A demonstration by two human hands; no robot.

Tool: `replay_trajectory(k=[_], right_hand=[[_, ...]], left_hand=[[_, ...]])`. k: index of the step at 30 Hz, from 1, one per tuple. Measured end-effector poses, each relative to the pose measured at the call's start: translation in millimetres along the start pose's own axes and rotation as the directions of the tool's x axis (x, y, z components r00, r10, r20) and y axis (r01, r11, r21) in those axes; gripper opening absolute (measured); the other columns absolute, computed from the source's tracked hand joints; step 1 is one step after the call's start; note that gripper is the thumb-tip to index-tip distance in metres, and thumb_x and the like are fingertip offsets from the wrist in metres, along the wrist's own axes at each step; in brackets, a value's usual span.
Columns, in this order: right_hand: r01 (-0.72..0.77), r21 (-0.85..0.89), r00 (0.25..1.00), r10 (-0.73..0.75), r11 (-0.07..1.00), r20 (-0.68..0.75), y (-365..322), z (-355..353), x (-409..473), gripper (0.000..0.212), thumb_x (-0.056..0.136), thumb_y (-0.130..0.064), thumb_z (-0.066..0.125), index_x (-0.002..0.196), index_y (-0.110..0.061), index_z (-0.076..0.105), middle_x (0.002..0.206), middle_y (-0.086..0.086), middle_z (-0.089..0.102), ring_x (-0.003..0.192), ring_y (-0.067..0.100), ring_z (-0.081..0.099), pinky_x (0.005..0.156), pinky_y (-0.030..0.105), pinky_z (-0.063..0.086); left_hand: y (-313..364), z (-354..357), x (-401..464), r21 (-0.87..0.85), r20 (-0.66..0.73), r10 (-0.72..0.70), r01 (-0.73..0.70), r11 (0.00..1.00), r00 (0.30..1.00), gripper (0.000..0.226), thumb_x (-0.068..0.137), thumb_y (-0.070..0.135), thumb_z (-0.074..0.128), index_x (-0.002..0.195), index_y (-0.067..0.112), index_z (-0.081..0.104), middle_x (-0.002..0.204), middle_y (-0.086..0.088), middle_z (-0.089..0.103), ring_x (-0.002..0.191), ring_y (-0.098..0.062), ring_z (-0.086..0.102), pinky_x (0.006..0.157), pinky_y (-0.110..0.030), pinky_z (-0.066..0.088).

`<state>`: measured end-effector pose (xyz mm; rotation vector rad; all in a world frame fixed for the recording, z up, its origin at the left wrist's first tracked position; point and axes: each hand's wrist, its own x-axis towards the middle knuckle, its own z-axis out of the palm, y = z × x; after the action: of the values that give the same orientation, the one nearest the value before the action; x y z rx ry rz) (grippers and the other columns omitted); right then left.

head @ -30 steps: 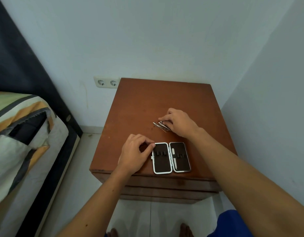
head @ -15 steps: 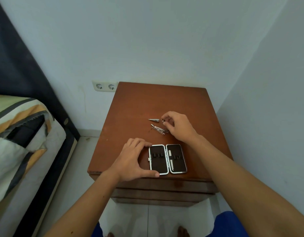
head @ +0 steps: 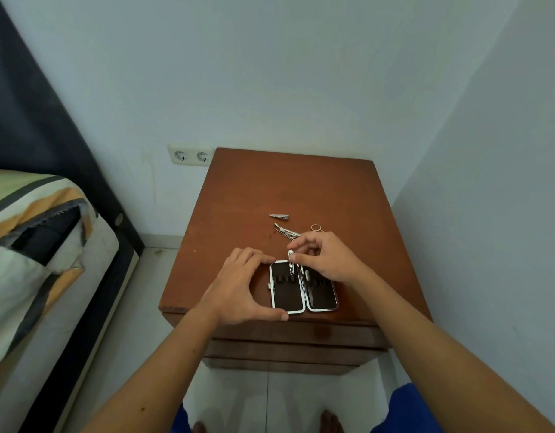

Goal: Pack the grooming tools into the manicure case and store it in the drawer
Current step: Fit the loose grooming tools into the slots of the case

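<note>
The manicure case (head: 285, 295) lies open flat near the front edge of the brown nightstand (head: 301, 189), its two dark halves rimmed in silver. My left hand (head: 238, 289) braces the left half between thumb and fingers. My right hand (head: 326, 257) pinches a small silver nail clipper (head: 291, 260) and holds it over the top of the case by the hinge. Behind lie another nail clipper (head: 279, 216), a few thin metal tools (head: 285, 232) and the ring handle of small scissors (head: 316, 227).
The drawer fronts (head: 295, 339) show shut below the nightstand's top. A bed with a striped cover (head: 35, 245) stands at the left, a double wall socket (head: 190, 155) behind, and a wall close on the right. My bare feet (head: 330, 421) stand on white tiles.
My right hand picked a nail clipper out of the pile and brought it down to the case. My left hand spread from a fist to brace the case's left half.
</note>
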<state>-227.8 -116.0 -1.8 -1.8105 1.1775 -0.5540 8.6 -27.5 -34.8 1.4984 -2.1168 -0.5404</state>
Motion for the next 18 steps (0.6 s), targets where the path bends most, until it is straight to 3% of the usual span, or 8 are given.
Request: replay_trajectory(k=[3,6,9,13,18], right_hand=[[0.08,-0.185,0.996,-0.086,0.979,-0.023,-7.5,-1.1,-6.5,0.021,0.087,-0.017,0.083,0.107,-0.02,0.079,0.089,-0.01,0.066,0.069,-0.008,0.056,0.069,0.009,0.041],[0.122,-0.287,0.991,-0.132,0.95,-0.018,-10.3,-6.6,-11.4,0.024,0.087,-0.017,0.083,0.11,-0.02,0.079,0.092,-0.013,0.056,0.08,-0.015,0.056,0.071,0.004,0.04],[0.095,-0.258,0.994,-0.107,0.961,-0.032,-8.2,-7.6,-11.4,0.02,0.088,-0.016,0.08,0.109,-0.017,0.079,0.089,-0.011,0.062,0.074,-0.013,0.056,0.069,0.006,0.041],[0.03,-0.188,0.998,-0.041,0.982,-0.054,-4.2,-2.3,-4.8,0.017,0.084,-0.028,0.084,0.1,-0.023,0.08,0.076,-0.012,0.072,0.059,-0.003,0.053,0.061,0.013,0.04],[0.004,-0.062,0.998,-0.008,0.998,-0.067,1.2,1.2,-0.4,0.015,0.085,-0.027,0.086,0.099,-0.026,0.08,0.075,-0.011,0.074,0.059,-0.002,0.051,0.063,0.016,0.042]], left_hand=[[1.8,-0.3,-0.3,0.0,0.004,-0.012,0.012,1.0,1.0,0.111,0.051,0.092,0.079,0.141,0.032,0.056,0.131,0.021,0.048,0.125,-0.005,0.04,0.112,-0.03,0.04],[2.7,-1.4,-0.7,-0.004,0.002,-0.015,0.015,1.0,1.0,0.111,0.051,0.092,0.08,0.142,0.032,0.055,0.131,0.021,0.048,0.125,-0.004,0.04,0.111,-0.029,0.04],[3.9,-1.5,-1.1,0.005,0.004,-0.02,0.02,1.0,1.0,0.111,0.052,0.092,0.079,0.142,0.032,0.055,0.131,0.021,0.048,0.125,-0.005,0.04,0.11,-0.029,0.04],[5.2,-1.1,-1.3,0.012,0.007,-0.028,0.028,1.0,1.0,0.111,0.052,0.094,0.078,0.142,0.033,0.055,0.131,0.021,0.048,0.124,-0.005,0.04,0.109,-0.03,0.041],[6.3,-2.0,-1.7,0.007,0.011,-0.035,0.035,0.999,0.999,0.111,0.051,0.094,0.077,0.141,0.033,0.054,0.131,0.022,0.047,0.123,-0.004,0.04,0.109,-0.032,0.043]])
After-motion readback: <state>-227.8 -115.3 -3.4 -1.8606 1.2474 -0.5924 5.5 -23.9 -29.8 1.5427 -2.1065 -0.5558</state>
